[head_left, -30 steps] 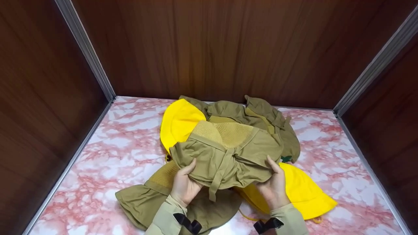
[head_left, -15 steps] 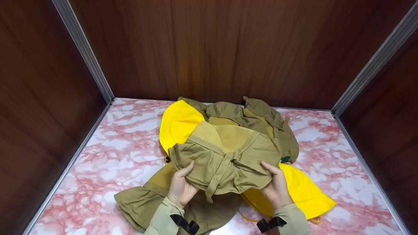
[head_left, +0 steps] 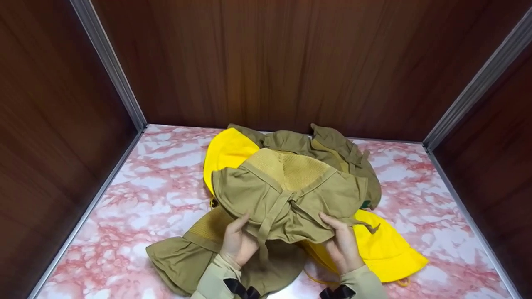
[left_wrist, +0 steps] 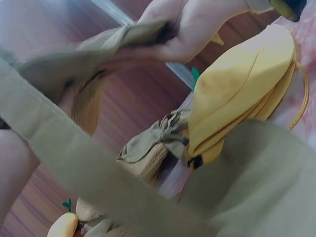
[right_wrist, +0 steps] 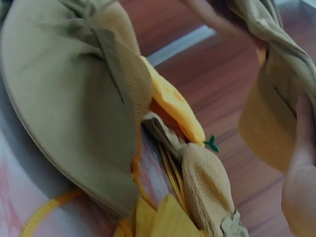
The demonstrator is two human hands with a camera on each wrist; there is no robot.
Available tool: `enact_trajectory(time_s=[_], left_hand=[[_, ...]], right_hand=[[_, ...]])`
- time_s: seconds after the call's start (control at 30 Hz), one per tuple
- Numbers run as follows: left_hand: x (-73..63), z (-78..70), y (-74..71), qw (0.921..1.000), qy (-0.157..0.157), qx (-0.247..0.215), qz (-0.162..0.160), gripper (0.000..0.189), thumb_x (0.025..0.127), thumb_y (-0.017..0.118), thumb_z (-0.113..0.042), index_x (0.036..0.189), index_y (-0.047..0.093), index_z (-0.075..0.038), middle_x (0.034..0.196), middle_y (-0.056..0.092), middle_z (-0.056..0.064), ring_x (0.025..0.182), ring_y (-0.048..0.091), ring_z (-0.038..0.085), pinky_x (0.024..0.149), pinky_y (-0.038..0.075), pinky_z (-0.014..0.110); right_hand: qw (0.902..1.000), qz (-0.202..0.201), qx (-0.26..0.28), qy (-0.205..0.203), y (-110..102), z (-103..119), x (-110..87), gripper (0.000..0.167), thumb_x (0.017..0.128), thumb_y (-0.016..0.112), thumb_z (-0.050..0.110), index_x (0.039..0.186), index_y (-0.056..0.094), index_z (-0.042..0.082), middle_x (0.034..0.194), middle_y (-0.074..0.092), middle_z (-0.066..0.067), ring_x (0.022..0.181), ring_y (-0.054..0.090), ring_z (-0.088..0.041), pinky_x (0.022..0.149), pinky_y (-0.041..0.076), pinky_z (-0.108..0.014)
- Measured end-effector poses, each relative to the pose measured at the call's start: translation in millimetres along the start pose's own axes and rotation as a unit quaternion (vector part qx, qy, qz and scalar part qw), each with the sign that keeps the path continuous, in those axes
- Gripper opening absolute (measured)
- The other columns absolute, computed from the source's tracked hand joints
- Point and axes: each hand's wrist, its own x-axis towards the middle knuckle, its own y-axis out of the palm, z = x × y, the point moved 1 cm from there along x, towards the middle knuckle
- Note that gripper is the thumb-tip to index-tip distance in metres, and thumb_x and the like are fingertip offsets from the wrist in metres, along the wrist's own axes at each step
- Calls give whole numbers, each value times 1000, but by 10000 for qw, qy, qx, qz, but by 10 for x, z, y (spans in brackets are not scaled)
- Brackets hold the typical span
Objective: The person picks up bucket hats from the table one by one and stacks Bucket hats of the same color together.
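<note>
In the head view, both hands hold up a khaki sun hat (head_left: pixel 245 193) with a woven straw-coloured crown (head_left: pixel 309 170) and a wide cloth brim. My left hand (head_left: pixel 240 245) grips the brim's near edge, thumb on top and fingers underneath. The right hand (head_left: pixel 344 245) pinches that same edge farther right, its thumb also on top. Between them a cloth tie (head_left: pixel 270 218) dangles from a knot at the brim's middle. Another tie end (head_left: pixel 368 226) sticks out to the right. In the right wrist view, the held hat's crown (right_wrist: pixel 264 128) hangs downward.
Below the hands lies another khaki hat (head_left: pixel 178 259). One yellow hat (head_left: pixel 388 253) rests at the right, another yellow hat (head_left: pixel 226 151) behind left. More khaki hats (head_left: pixel 286 139) are heaped by the brown back wall (head_left: pixel 266 62). Side walls enclose the marbled pink tabletop (head_left: pixel 124 216).
The held hat's brim has spread wider and its crown shows more fully. My right hand has shifted left along the edge, and a tie end now sticks out over the right yellow hat.
</note>
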Motion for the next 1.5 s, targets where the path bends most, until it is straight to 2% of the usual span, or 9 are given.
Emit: enact_trajectory(time_s=[0.1,0.23,0.5,0.6,0.67,0.83,1.0,1.13,1.5], left_hand=[[15,38,33,9997,-20,78,-221,19,101,52,-22,107,68,-14,104,74,-5,100,67,10,101,47,28],[37,74,53,9985,140,206,-478,19,102,51,-19,110,67,-12,109,73,-2,104,66,11,101,49,28],[82,160,86,9928,934,272,-695,17,97,57,-5,111,64,-11,115,70,-2,111,64,11,105,47,29],[92,177,97,9876,1139,326,-1033,21,95,56,4,109,64,-9,111,71,-1,109,65,12,103,49,30],[98,181,101,9817,1230,384,-1400,22,93,55,8,105,63,-8,105,71,0,104,66,12,99,52,29],[97,177,95,9744,1259,466,-1805,23,94,48,12,103,61,-5,101,70,2,100,67,12,95,54,27],[100,166,77,9751,1183,500,-1807,24,94,46,12,102,61,-4,100,70,3,98,68,13,94,55,28],[90,134,55,9732,1143,525,-1923,24,94,46,12,98,63,-3,96,71,4,95,69,14,91,56,28],[-8,-5,31,9700,1057,758,-2053,26,92,47,13,90,66,-5,88,72,3,86,70,13,84,58,27]], right_hand=[[9997,-201,14,-113,58,-50,-28,44,95,51,-11,132,41,11,120,58,3,110,61,-11,97,54,-28],[9993,-301,120,-211,107,-77,-57,42,95,50,-11,130,42,10,121,58,2,110,62,-12,96,54,-28],[9979,-478,112,-427,224,-148,-102,41,95,53,-11,130,42,8,121,58,1,112,61,-13,97,54,-29],[9970,-582,270,-431,268,-185,-122,37,95,54,-10,127,46,8,117,61,0,107,64,-14,94,56,-30],[9967,-599,356,-426,291,-205,-134,34,95,54,-9,124,48,6,116,62,-1,106,65,-15,94,56,-30],[9972,-444,435,-423,315,-225,-145,31,97,52,-7,124,49,5,120,61,-2,109,64,-15,98,54,-30],[9985,-93,523,-137,282,-191,-141,17,100,51,0,111,61,7,112,66,0,104,66,-13,95,55,-28],[9986,215,461,157,239,-131,-128,20,104,47,13,103,66,10,105,68,2,100,66,-12,94,54,-27],[9938,488,997,-104,117,82,-37,22,106,44,15,109,64,10,107,69,2,99,67,-12,93,52,-24]])
